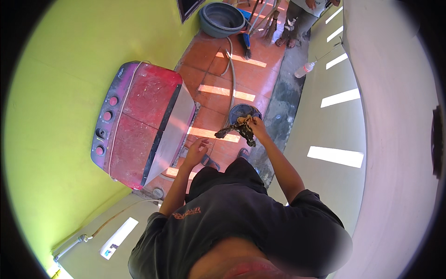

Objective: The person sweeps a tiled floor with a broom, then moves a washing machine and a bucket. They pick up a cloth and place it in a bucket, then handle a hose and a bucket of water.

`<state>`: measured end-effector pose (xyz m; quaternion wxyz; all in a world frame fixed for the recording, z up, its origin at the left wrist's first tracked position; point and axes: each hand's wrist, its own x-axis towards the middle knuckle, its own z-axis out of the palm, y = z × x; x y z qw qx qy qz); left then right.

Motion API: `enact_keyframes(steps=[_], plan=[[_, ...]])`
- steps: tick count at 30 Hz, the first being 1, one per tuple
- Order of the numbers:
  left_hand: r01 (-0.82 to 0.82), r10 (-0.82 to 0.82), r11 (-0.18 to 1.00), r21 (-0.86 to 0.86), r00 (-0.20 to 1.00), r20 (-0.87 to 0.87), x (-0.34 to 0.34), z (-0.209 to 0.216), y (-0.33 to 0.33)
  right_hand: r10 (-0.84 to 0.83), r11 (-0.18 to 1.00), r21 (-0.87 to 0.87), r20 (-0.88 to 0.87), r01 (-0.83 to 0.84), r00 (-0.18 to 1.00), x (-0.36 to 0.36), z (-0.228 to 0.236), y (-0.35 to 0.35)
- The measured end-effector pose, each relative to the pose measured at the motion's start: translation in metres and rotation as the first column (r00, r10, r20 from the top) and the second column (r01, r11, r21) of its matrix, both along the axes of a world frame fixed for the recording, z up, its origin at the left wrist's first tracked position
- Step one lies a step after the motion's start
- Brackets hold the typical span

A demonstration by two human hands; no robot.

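- The sandalled feet (243, 154) stand on the tiled floor (190, 67), just short of the bucket (231, 112); drips could make the tiles slick if the cloth (242, 129) is wet, which is hard to tell.
- The left hand (199, 147) is empty, fingers loosely curled, between the washer (144, 111) and the cloth; with no second hold, the load hangs from one side alone.
- The right hand (255, 125) grips the bunched cloth at its upper right; a pinch on so small a part could let the rest slip.
- The cloth, dark with yellow-brown patches, hangs at the bucket's near side, its loose ends outside; they could drop onto the floor and pick up dirt, or drag on the rim and tip the bucket.
- The hose (232, 83) runs along the floor behind and beside the bucket; a step forward could snag it.
- Farther off, the bottle (304, 69) stands near the wall and another person (299, 23) beside the brooms (272, 30); a careless foot there could knock either over.
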<state>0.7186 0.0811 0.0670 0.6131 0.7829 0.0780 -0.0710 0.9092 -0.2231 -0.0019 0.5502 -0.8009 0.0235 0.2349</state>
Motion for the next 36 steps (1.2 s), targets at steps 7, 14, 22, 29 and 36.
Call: enact_keyframes(steps=[7,14,22,29,36], plan=[[-0.027,0.027,0.999,0.027,1.000,-0.002,-0.008,0.023,0.017,-0.259,0.963,-0.096,-0.055,0.253,0.964,0.057,-0.072,-0.010],[-0.227,0.227,0.974,0.002,0.973,-0.031,0.010,0.038,0.012,-0.263,0.953,-0.193,-0.141,0.234,0.954,0.074,-0.095,-0.026],[-0.707,0.544,0.531,-0.468,0.707,-0.452,0.076,0.039,-0.061,0.363,0.862,0.319,0.156,-0.394,0.919,0.039,0.073,0.066],[-0.529,0.276,-0.102,-0.843,0.799,-0.535,0.155,0.048,-0.139,0.556,0.643,0.134,0.595,-0.754,0.580,0.048,0.123,0.072],[-0.435,0.193,0.358,-0.826,0.900,-0.391,0.134,0.088,-0.135,0.603,0.796,-0.021,0.111,-0.605,0.790,0.119,0.008,-0.028]])
